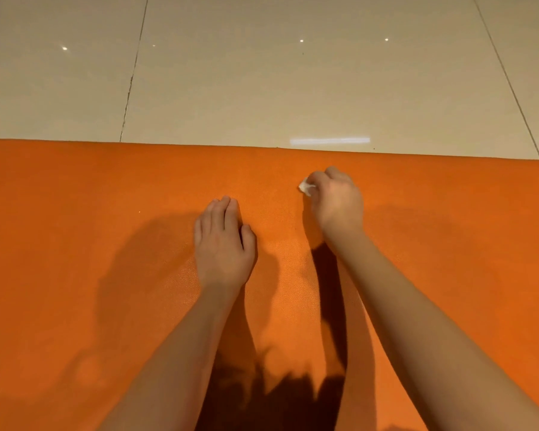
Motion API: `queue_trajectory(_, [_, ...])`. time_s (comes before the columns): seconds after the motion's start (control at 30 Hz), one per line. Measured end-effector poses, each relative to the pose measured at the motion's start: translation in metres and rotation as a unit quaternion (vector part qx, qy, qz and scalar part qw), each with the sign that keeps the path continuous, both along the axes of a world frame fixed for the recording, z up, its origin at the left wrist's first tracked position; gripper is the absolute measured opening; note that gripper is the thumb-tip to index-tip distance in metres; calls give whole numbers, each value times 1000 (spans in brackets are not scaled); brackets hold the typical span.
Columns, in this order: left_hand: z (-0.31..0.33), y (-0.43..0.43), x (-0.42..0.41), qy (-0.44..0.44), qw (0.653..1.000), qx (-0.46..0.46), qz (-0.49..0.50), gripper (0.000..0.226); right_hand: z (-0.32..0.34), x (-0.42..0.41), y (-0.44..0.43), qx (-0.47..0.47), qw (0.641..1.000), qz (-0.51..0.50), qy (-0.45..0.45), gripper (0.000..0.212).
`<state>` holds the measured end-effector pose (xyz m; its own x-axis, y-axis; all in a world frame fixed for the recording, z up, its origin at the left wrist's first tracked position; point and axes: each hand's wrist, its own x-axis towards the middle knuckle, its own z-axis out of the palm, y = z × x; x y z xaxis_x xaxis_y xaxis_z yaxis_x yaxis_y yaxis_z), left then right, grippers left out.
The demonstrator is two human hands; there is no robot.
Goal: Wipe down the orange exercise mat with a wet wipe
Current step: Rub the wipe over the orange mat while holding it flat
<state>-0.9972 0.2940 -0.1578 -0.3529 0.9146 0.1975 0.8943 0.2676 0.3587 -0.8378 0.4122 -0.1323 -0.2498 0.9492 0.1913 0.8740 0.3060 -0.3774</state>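
The orange exercise mat fills the lower two thirds of the head view, its far edge running across the frame. My left hand lies flat on the mat near the middle, fingers straight and together. My right hand is curled into a fist a little farther out, close to the mat's far edge. It grips a small crumpled white wet wipe, and only a corner of the wipe sticks out on the left side of the fist, against the mat.
Beyond the mat's far edge lies a glossy beige tiled floor with dark grout lines and light reflections. Shadows of my arms and head fall on the near part of the mat.
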Motion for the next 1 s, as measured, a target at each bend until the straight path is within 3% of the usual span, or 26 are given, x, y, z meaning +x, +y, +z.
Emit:
queue_trajectory(0.07, [0,-1,0,-3,1000,-7,-1,48,0,-8,-16,9,1000,-3,21,17])
queue_trajectory(0.2, [2,-2,-3,-11,1000,-21,0,50,0,-22,-48,-35,984,172,5,17])
queue_trajectory(0.4, [7,-8,-4,-48,998,-43,-22,54,3,-10,-44,11,999,-27,13,15])
queue_trajectory(0.57, [9,-63,0,-7,999,-36,-18,48,3,-22,-77,-42,988,148,-2,15])
queue_trajectory(0.63, [7,-61,-1,1,999,-37,-5,48,5,-9,-65,-15,993,120,-16,16])
queue_trajectory(0.77, [5,-58,1,-1,999,-41,-2,48,5,3,-69,0,999,-36,14,19])
queue_trajectory(0.87, [4,-59,0,-4,1000,-30,-2,49,7,-16,-97,-47,997,67,-2,16])
queue_trajectory(0.93, [4,-57,0,2,1000,-26,-1,50,8,-15,-100,-27,992,121,-11,11])
queue_trajectory(1.0, [5,-57,1,2,1000,-30,-2,51,10,-2,-92,-1,996,81,-21,11])
